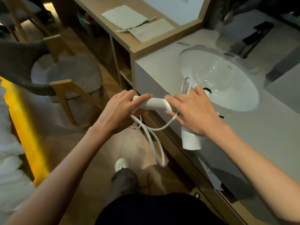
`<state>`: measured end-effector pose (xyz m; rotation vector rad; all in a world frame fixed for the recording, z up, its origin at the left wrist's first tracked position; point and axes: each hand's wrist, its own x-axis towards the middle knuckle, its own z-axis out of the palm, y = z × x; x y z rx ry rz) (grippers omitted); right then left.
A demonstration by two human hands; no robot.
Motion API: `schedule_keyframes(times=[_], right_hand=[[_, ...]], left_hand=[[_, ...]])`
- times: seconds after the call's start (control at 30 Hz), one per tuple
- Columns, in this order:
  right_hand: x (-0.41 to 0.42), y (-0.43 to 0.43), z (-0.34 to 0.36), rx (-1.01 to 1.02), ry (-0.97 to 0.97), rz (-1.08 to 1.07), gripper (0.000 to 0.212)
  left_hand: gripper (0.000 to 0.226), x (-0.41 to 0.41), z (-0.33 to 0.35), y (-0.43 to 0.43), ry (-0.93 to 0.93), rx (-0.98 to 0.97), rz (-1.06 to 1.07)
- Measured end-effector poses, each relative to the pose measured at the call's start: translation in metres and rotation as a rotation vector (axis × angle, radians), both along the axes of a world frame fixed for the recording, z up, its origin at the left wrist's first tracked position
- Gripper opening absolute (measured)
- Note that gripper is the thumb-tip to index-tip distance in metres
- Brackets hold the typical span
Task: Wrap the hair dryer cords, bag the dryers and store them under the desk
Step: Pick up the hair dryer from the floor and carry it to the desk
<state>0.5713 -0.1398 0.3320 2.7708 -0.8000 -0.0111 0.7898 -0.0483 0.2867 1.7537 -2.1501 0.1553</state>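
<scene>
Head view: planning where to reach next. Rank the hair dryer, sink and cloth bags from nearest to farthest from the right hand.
1. hair dryer, held under the right hand itself.
2. sink, just beyond the hand.
3. cloth bags, far off on the desk, upper left.

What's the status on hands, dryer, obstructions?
Left hand grips the hair dryer by the handle; right hand holds its body. Cord mostly loose, loop hanging below. Two bags flat on the desk. Nothing in the way.
</scene>
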Motion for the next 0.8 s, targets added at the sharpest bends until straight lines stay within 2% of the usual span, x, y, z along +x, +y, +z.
schedule_keyframes(times=[0.23, 0.4, 0.63, 0.8], right_hand=[[0.112, -0.047, 0.017, -0.008, -0.089, -0.070, 0.030], [0.167, -0.086, 0.028, -0.065, -0.096, -0.120, 0.032], [0.240, -0.165, 0.041, -0.109, -0.049, -0.150, 0.037], [0.295, -0.239, 0.036, -0.129, -0.088, -0.160, 0.037]], left_hand=[[0.077, 0.124, 0.033, -0.067, 0.009, -0.046, -0.176], [0.080, 0.183, 0.041, -0.125, -0.013, -0.058, -0.226], [0.053, 0.253, 0.044, -0.211, -0.006, -0.086, -0.191], [0.052, 0.309, 0.044, -0.284, -0.058, -0.120, -0.159]])
